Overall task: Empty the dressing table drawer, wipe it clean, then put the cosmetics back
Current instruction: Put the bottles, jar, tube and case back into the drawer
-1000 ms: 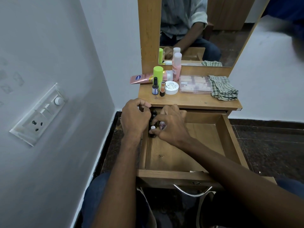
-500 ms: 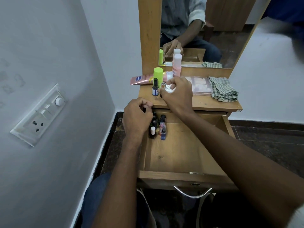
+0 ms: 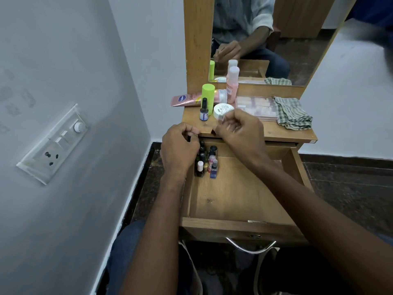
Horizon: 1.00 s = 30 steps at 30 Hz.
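Restocking looks to be the step in hand, with the drawer (image 3: 238, 225) pulled out and partly refilled. At the drawer's back left corner the left hand (image 3: 180, 150) hovers with its fingers curled. Whether it grips anything cannot be told, since the fingertips are hidden. Just beside it, inside the drawer against the left wall, the small bottles (image 3: 204, 160) stand upright in two short rows.

Above the drawer's back edge, the right hand (image 3: 238, 130) has its fingers curled around what looks like a small reddish-brown bottle (image 3: 212, 132), mostly hidden.

To do this well, the person should probably lower that bottle straight down at the near end of a row, cap up. The left hand could steady the standing bottles, because they are narrow, packed close, and likely to topple if nudged. Releasing only once the base sits flat on the drawer floor would be wise.

Behind the drawer, on the table (image 3: 287, 136), wait the blue-labelled bottle (image 3: 203, 112), the green can (image 3: 208, 96) and the white jar (image 3: 222, 109). Further right lie the clear box (image 3: 255, 107) and the checked cloth (image 3: 292, 113). The drawer's right half is bare wood, so the flat box would probably fit there best.
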Motion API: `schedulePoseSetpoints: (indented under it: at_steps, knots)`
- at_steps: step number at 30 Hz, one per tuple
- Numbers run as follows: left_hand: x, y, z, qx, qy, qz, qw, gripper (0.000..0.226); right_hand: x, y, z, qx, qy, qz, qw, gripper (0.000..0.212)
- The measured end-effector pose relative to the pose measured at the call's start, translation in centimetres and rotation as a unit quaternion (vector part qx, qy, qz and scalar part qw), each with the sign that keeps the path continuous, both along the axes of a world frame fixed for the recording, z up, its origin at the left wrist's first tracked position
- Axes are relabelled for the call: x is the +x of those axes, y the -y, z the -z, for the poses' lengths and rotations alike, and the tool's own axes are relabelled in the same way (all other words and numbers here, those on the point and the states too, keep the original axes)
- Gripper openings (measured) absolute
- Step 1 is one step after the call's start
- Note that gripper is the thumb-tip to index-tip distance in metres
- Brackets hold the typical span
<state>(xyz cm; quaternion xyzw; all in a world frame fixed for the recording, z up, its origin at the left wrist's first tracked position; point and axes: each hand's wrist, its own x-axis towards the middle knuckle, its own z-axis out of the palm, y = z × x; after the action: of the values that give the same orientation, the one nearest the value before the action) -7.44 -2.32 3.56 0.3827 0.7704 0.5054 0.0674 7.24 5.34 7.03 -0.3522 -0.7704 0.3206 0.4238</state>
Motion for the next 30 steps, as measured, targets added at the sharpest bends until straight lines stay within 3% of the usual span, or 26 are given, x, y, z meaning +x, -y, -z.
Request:
schedulePoseSetpoints:
  at_steps: [6, 11, 14, 18, 25, 30]
  knots:
    - [0.2, 0.1, -0.1, -0.004, 0.004, 0.001, 1.000, 0.020, 3.7, 3.4, 2.3, -0.055, 0.132, -0.101, 0.985, 0.011]
    - [0.3, 0.2, -0.2, -0.005, 0.014, 0.000, 1.000, 0.021, 2.7, 4.4, 4.2, 0.010, 0.308, -0.114, 0.945, 0.008]
    - [0.2, 0.2, -0.3, -0.010, 0.011, -0.004, 1.000, 0.021, 1.5, 4.9, 5.4, -0.005, 0.362, -0.106, 0.926, 0.008]
    - [0.3, 0.2, -0.2, -0.016, 0.007, 0.004, 1.000, 0.019, -0.1, 5.1, 6.6, -0.004, 0.357, -0.090, 0.930, 0.017]
    - [0.2, 0.3, -0.3, -0.019, 0.006, 0.001, 1.000, 0.020, -1.6, 5.6, 6.9, -0.011, 0.327, -0.057, 0.943, 0.006]
    - [0.2, 0.2, -0.3, -0.016, 0.008, 0.005, 1.000, 0.019, -1.6, 5.9, 6.5, -0.022, 0.315, -0.042, 0.948, 0.010]
